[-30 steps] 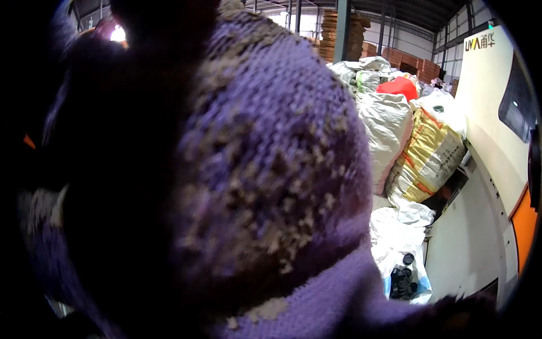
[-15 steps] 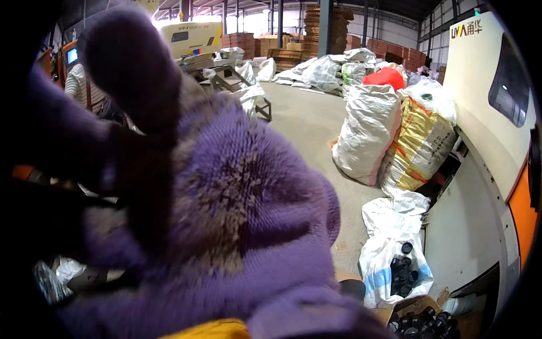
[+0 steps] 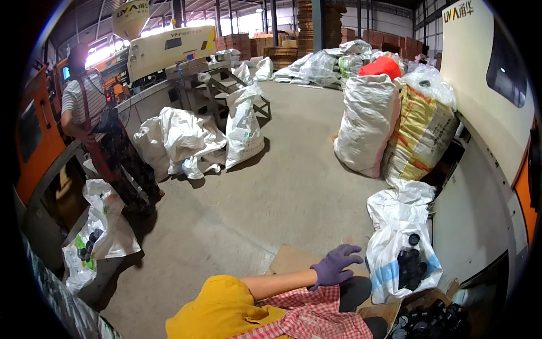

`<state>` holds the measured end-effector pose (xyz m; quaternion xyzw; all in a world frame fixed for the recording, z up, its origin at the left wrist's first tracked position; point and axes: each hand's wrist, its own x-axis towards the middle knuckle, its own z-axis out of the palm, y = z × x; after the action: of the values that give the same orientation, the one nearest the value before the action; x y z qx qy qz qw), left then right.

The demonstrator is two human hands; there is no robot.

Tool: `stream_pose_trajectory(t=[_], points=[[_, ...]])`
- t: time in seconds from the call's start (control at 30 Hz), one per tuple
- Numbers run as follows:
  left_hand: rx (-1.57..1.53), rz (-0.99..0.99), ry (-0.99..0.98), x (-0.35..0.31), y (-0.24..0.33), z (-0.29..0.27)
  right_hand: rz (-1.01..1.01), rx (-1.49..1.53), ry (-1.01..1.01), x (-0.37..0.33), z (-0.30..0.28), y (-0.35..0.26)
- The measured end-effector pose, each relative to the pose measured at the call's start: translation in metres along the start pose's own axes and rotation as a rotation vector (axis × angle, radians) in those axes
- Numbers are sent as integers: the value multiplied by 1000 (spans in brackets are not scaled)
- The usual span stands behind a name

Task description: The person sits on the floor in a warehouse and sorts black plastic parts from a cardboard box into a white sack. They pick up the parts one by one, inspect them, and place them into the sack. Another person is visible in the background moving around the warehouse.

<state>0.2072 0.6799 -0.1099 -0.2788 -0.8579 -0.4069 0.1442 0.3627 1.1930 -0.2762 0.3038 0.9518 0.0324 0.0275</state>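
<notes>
A gloved hand point(image 3: 334, 265) in purple knit is reaching out from a yellow sleeve point(image 3: 217, 308) at the lower middle of the view, fingers spread open and gripping nothing; which hand it is cannot be told. It is hovering over a flat piece of cardboard point(image 3: 291, 261) on the concrete floor point(image 3: 271, 186). At about three o'clock from the hand, just beside it, a white sack point(image 3: 395, 243) is lying open, showing black caps point(image 3: 409, 265) inside. At ten o'clock, well apart, another person point(image 3: 93, 130) is standing by an orange machine point(image 3: 34, 141).
</notes>
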Motion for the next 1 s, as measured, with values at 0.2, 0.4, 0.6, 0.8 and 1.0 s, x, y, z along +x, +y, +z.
stream_pose_trajectory(t=[0.2, 0.4, 0.6, 0.8, 1.0], points=[[120, 17, -190, -17, -1, 33, 377, -16, 89, -12, -42, -49], [167, 4, -275, -13, 6, 36, 522, 303, -70, -17, -6, -16], [81, 86, -400, -17, 12, 47, 8, 807, 204, -16, -71, -81], [-502, -14, -404, -17, 31, 104, -449, 1159, 80, -62, -147, -170], [-694, -99, -402, -6, 81, 133, -877, 1394, -282, -143, -209, -248]])
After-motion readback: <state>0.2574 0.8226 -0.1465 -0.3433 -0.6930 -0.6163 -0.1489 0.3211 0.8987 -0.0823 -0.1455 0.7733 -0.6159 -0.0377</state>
